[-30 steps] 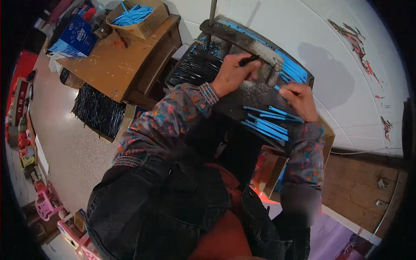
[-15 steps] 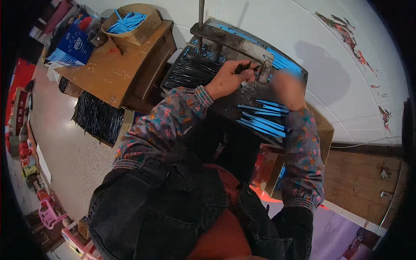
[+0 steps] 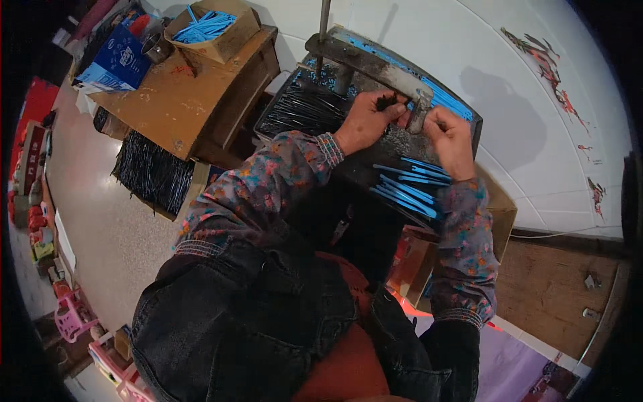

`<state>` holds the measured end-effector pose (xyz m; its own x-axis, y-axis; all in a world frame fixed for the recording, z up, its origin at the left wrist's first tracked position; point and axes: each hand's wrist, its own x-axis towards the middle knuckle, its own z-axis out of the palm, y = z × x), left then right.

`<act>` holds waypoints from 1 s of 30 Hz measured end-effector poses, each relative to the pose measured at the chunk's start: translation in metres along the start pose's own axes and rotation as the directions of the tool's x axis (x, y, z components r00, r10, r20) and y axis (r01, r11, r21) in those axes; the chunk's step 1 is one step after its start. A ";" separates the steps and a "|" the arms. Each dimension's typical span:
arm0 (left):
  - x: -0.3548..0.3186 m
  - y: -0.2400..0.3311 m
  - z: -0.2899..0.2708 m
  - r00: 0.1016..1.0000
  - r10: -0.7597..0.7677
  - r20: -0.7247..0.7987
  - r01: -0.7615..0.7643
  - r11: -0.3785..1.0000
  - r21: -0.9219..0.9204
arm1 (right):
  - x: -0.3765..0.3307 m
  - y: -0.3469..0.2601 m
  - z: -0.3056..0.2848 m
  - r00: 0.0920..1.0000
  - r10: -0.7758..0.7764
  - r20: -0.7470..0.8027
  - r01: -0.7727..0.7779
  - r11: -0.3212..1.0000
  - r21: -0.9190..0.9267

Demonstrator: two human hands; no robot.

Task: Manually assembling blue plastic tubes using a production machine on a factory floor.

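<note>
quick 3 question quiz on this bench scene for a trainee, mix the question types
1. True or false: the left hand pinches a small dark tuft.
2. The loose sticks below the right hand are: A red, B blue, C yellow.
3. Fill in: the cardboard box on the wooden table holds blue ____.

Key: 1 true; 2 B; 3 sticks.
</note>
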<state>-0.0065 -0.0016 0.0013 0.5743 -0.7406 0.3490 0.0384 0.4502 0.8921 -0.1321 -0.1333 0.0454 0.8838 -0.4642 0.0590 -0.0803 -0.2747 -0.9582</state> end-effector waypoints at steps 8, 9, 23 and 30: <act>-0.002 0.018 -0.009 0.995 -0.104 -0.001 0.104 0.992 0.072 | -0.005 0.001 -0.041 0.971 0.050 0.235 -0.004 0.982 -0.190; -0.003 0.018 -0.007 0.995 -0.105 0.001 0.104 0.992 0.069 | -0.004 0.003 -0.041 0.971 0.052 0.232 -0.007 0.981 -0.193; 0.000 0.007 -0.007 0.998 0.006 0.067 -0.002 0.998 -0.061 | -0.007 -0.001 -0.018 0.955 -0.296 0.000 0.272 0.878 -0.395; 0.003 0.005 -0.001 0.999 0.012 0.045 -0.015 0.998 0.057 | -0.011 -0.008 0.002 0.997 0.003 -0.081 -0.004 1.000 -0.015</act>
<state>-0.0036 -0.0012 0.0060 0.5371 -0.7569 0.3723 -0.0165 0.4319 0.9018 -0.1409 -0.1245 0.0518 0.8432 -0.5318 0.0788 -0.0908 -0.2855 -0.9541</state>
